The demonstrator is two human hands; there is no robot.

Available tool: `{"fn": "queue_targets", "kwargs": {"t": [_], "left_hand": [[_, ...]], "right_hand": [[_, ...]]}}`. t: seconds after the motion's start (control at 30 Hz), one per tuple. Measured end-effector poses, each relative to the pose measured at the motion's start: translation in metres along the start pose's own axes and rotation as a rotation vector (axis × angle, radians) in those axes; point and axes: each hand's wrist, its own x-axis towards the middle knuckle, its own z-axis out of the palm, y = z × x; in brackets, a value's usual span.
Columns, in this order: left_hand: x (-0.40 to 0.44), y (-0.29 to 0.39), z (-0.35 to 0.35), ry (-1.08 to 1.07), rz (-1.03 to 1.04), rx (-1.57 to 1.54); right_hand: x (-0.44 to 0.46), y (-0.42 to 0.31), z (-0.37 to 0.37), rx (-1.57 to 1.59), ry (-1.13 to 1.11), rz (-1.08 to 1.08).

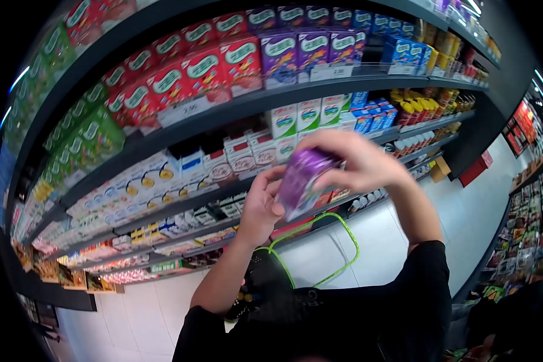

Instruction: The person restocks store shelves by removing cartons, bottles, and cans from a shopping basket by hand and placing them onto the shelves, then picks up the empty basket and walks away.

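A purple carton (303, 175), blurred and tilted, is held between both hands in front of the shelves. My right hand (359, 161) grips its top and right side, with the fingers curled over it. My left hand (263, 202) closes on its lower left side, thumb and fingers against the carton. Behind and above, similar purple boxes (279, 58) stand on a shelf beside red boxes (203, 71). White and green cartons (308, 114) stand on the shelf just behind my hands.
Blue boxes (403, 50) and yellow-lidded cans (417, 107) are at the right of the shelves. Green boxes (81, 151) are at the left. A bright green looped frame (354, 241) is below my hands, over the tiled floor (295, 256). Another display stands at the far right.
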Motion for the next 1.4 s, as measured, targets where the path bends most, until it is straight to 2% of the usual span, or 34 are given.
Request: {"fn": "queue_targets", "kwargs": {"t": [0.07, 0.13, 0.17, 0.2, 0.3, 0.4, 0.43, 0.5, 0.6, 0.63, 0.7, 0.73, 0.77, 0.83, 0.97, 1.03, 1.07, 1.1, 1.13, 1.17, 1.2, 1.27, 1.3, 1.33, 1.4], "left_hand": [[0.012, -0.003, 0.005, -0.018, 0.002, -0.013], [0.014, -0.022, -0.006, -0.017, 0.018, 0.070], [0.013, -0.030, -0.010, -0.027, -0.029, 0.102], [0.010, -0.037, -0.015, -0.035, -0.078, 0.135], [-0.003, -0.046, -0.019, -0.026, -0.168, 0.180], [-0.016, -0.052, -0.032, 0.023, -0.247, 0.165], [-0.021, -0.051, -0.035, 0.042, -0.268, 0.182], [-0.034, -0.047, -0.042, 0.084, -0.307, 0.214], [-0.058, -0.047, -0.056, 0.174, -0.344, 0.199], [-0.066, -0.046, -0.061, 0.202, -0.361, 0.198], [-0.081, -0.045, -0.068, 0.235, -0.363, 0.197], [-0.089, -0.045, -0.073, 0.246, -0.365, 0.204], [-0.096, -0.045, -0.077, 0.258, -0.367, 0.212], [-0.112, -0.044, -0.082, 0.288, -0.369, 0.209], [-0.149, -0.052, -0.098, 0.307, -0.355, 0.194], [-0.175, -0.063, -0.112, 0.331, -0.351, 0.162], [-0.190, -0.067, -0.118, 0.357, -0.352, 0.199], [-0.208, -0.070, -0.127, 0.402, -0.387, 0.177], [-0.229, -0.076, -0.139, 0.447, -0.411, 0.237], [-0.257, -0.093, -0.158, 0.498, -0.397, 0.269], [-0.283, -0.098, -0.170, 0.571, -0.443, 0.318], [-0.355, -0.131, -0.206, 0.745, -0.515, 0.403], [-0.411, -0.166, -0.235, 0.839, -0.618, 0.382], [-0.465, -0.187, -0.255, 0.930, -0.791, 0.368], [-0.584, -0.223, -0.280, 1.203, -1.134, 0.237]], "right_hand": [[-0.017, 0.003, -0.061, -0.304, 0.171, -0.096], [-0.032, 0.016, -0.118, -0.237, 0.394, -0.058], [-0.034, 0.022, -0.143, -0.302, 0.461, -0.075], [-0.034, 0.033, -0.169, -0.563, 0.532, -0.076], [-0.019, 0.061, -0.215, -0.779, 0.478, 0.052], [-0.001, 0.105, -0.231, -0.814, 0.388, 0.134], [0.008, 0.120, -0.232, -0.720, 0.418, 0.136], [0.018, 0.133, -0.235, -0.796, 0.366, 0.133], [0.031, 0.139, -0.224, -0.609, 0.264, 0.342], [0.032, 0.143, -0.220, -0.542, 0.264, 0.344], [0.031, 0.145, -0.205, -0.556, 0.331, 0.343], [0.031, 0.153, -0.202, -0.692, 0.377, 0.352], [0.029, 0.159, -0.199, -0.684, 0.392, 0.430], [0.033, 0.154, -0.186, -0.165, 0.480, 0.445], [0.028, 0.163, -0.186, -0.242, 0.502, 0.354], [0.015, 0.204, -0.213, -0.519, 0.554, 0.451], [0.005, 0.214, -0.218, -1.014, 0.708, 0.404], [0.022, 0.143, -0.173, -1.232, 0.779, 0.128], [0.017, 0.103, -0.129, -1.200, 0.865, 0.248], [0.012, 0.107, -0.102, -0.848, 1.034, -0.008], [0.004, 0.104, -0.048, -0.670, 0.998, -0.033], [-0.019, 0.098, 0.074, -0.544, 0.880, 0.011], [-0.032, 0.109, 0.168, -0.597, 0.798, 0.048], [-0.056, 0.133, 0.259, -0.525, 0.609, 0.156], [-0.102, 0.143, 0.456, -0.138, 0.108, 0.502]]}}
